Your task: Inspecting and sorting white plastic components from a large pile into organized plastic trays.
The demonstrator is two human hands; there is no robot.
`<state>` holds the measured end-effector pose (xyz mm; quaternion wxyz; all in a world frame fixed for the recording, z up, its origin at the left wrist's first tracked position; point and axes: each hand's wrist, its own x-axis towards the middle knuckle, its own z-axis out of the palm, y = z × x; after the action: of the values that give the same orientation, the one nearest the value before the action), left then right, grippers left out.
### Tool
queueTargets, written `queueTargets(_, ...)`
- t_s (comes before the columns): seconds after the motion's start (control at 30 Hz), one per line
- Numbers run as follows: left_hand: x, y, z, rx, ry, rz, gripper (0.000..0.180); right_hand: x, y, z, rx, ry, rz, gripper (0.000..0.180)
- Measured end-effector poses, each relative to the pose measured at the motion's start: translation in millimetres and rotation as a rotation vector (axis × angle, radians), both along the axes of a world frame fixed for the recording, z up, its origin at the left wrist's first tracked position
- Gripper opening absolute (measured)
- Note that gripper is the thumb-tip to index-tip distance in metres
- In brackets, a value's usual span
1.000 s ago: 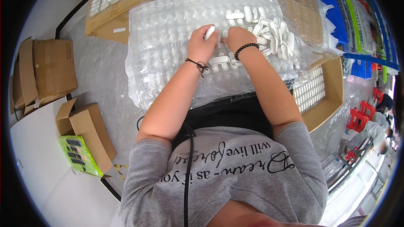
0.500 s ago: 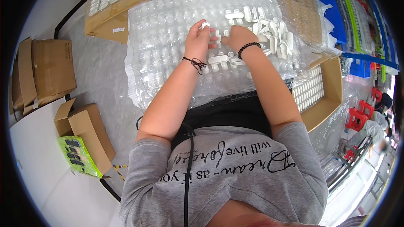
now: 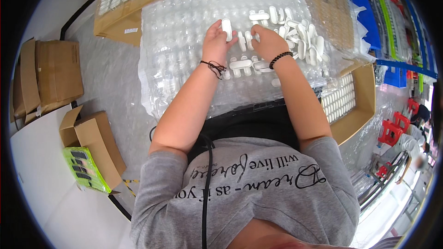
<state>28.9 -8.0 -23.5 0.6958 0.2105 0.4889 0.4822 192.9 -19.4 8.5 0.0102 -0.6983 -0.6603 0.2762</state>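
My left hand [image 3: 216, 41] holds a white, elongated, rounded plastic piece [image 3: 226, 29] upright between thumb and fingers. Opposite it, my right hand [image 3: 271, 44] has its fingers curled in; whatever they pinch is hidden. Just left of the right fingertips stand two slim white pieces [image 3: 242, 41], close to each other. Below the hands lies a short row of similar white pieces [image 3: 241, 65]. To the right is a loose heap of them [image 3: 302, 39]. All of these rest on a sheet of clear bubbled plastic [image 3: 180, 32].
Cartons holding packed white pieces stand at the far left [image 3: 117, 20] and near right [image 3: 364, 106]. Clear plastic covers another carton [image 3: 325, 7] at the far right. Brown cartons [image 3: 57, 74] and a green-edged pack [image 3: 87, 170] are on the left. Red stools [image 3: 391, 131] and people are further right.
My right hand has moved a little right, away from the left hand, uncovering a slim white piece. The piece in my left hand has turned and now shows its long face.
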Motion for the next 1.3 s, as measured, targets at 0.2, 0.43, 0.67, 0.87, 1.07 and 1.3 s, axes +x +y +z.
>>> queueTargets(0.2, -0.5, 2.7, 4.0, -0.032, -0.030, -0.033, 0.041, 1.2, -1.2, -18.2, 0.098, -0.046, 0.082, 0.023)
queueTargets(0.43, -1.5, -1.1, 8.9, 0.027, -0.211, -0.176, 0.039, 14.4, -9.3, -4.4, 0.242, 0.632, -0.158, 0.019)
queueTargets(0.67, -0.9, -3.4, 13.3, 0.044, -0.393, -0.429, 0.038, 2.7, -23.3, 7.0, 0.375, 0.915, -0.214, 0.013)
queueTargets(0.87, -4.0, -5.1, 16.2, -0.019, -0.338, -0.417, 0.042, 3.1, -26.2, 2.8, 0.434, 0.867, -0.092, 0.010)
queueTargets(1.07, -6.3, -7.1, 4.2, -0.019, -0.372, -0.389, 0.047, -2.1, -30.8, 9.0, 0.464, 0.826, -0.046, 0.010)
queueTargets(1.3, -8.0, -6.2, 25.5, 0.018, -0.592, -0.486, 0.047, 27.1, -22.2, 31.5, -0.074, 1.449, -0.414, 0.009)
